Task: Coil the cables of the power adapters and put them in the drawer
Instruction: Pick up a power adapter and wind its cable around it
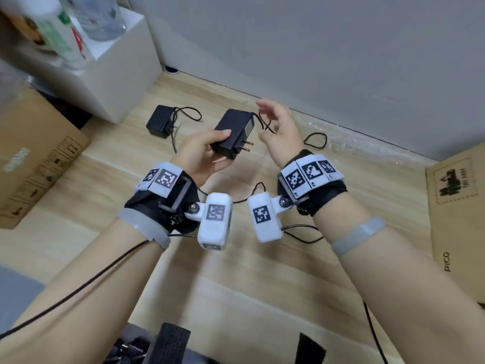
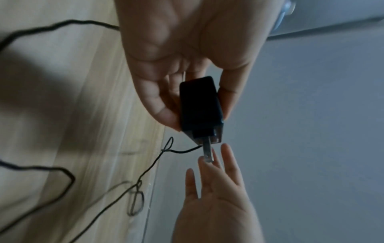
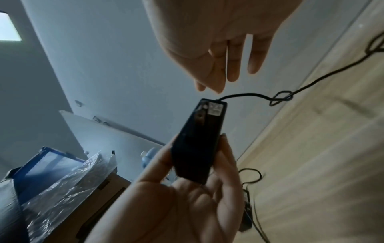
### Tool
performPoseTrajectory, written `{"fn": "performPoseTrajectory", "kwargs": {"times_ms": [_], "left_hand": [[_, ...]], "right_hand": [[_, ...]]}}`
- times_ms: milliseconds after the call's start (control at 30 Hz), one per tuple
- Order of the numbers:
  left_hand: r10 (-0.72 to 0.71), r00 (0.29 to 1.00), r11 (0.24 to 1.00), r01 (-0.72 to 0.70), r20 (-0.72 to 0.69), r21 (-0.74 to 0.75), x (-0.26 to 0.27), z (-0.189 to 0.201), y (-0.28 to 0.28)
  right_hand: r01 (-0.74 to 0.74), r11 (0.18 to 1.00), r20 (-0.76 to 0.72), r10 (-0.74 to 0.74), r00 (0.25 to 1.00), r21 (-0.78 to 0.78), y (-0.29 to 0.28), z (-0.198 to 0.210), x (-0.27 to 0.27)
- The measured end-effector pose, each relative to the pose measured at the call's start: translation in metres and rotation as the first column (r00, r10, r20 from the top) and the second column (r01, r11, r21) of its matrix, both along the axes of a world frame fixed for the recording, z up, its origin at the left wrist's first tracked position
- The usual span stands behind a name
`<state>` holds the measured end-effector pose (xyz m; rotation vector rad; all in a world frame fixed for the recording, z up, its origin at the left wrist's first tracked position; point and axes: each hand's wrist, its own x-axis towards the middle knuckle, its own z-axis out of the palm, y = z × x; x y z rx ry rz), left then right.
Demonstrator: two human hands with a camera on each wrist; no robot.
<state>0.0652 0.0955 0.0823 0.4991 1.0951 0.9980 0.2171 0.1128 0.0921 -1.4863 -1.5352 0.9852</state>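
My left hand (image 1: 210, 148) grips a black power adapter (image 1: 232, 132) above the wooden floor, thumb on top and prongs pointing right. In the left wrist view the left hand (image 2: 187, 65) pinches the adapter (image 2: 199, 105) by its sides. Its thin black cable (image 1: 266, 124) leaves the far end and trails in loose loops (image 1: 316, 140) over the floor. My right hand (image 1: 278, 127) hovers just right of the adapter with relaxed, straight fingers (image 3: 232, 62) near the cable's root (image 3: 239, 95), holding nothing. A second black adapter (image 1: 160, 122) lies on the floor to the left, its cable (image 1: 190, 114) loose.
A white cabinet (image 1: 110, 74) with bottles (image 1: 60, 30) on top stands at the back left. Cardboard boxes sit at the left (image 1: 34, 158) and the right (image 1: 456, 219). A grey wall (image 1: 315, 48) runs along the back.
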Motion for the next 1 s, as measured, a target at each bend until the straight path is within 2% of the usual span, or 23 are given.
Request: {"fn": "performPoseTrajectory", "kwargs": {"times_ms": [133, 233, 333, 400, 500, 633, 767, 933, 1000], "left_hand": [[-0.035, 0.971, 0.999, 0.026, 0.238, 0.040, 0.006, 0.030, -0.017], [-0.035, 0.901, 0.997, 0.002, 0.433, 0.077, 0.010, 0.050, -0.024], [-0.051, 0.854, 0.995, -0.001, 0.517, 0.099, 0.014, 0.062, -0.028], [-0.076, 0.891, 0.991, 0.018, 0.448, 0.133, 0.018, 0.065, -0.030], [-0.126, 0.962, 0.971, 0.069, 0.244, 0.231, 0.024, 0.064, -0.033], [-0.110, 0.987, 0.945, 0.066, 0.121, 0.320, 0.030, 0.061, -0.036], [-0.117, 0.992, 0.920, 0.090, 0.048, 0.382, 0.032, 0.063, -0.039], [-0.121, 0.984, 0.855, 0.169, -0.128, 0.491, 0.033, 0.062, -0.042], [-0.097, 0.971, 0.820, 0.202, -0.217, 0.535, 0.034, 0.061, -0.043]], "right_hand": [[-0.044, 0.999, -0.026, 0.044, 0.999, 0.009, -0.011, 0.018, 0.003], [-0.095, 0.995, -0.018, 0.095, 0.995, 0.014, -0.022, 0.029, 0.012], [-0.145, 0.989, 0.153, 0.146, 0.977, -0.020, -0.035, 0.036, 0.015], [-0.178, 0.982, 0.261, 0.187, 0.947, -0.060, -0.042, 0.038, 0.013], [-0.225, 0.967, 0.356, 0.253, 0.900, -0.117, -0.050, 0.047, 0.010], [-0.248, 0.948, 0.410, 0.311, 0.857, -0.200, -0.060, 0.059, 0.008], [-0.216, 0.927, 0.289, 0.306, 0.907, -0.305, -0.067, 0.063, 0.006], [-0.197, 0.896, 0.066, 0.242, 0.968, -0.397, -0.072, 0.064, 0.005], [-0.234, 0.874, -0.003, 0.257, 0.966, -0.426, -0.075, 0.065, 0.006]]}}
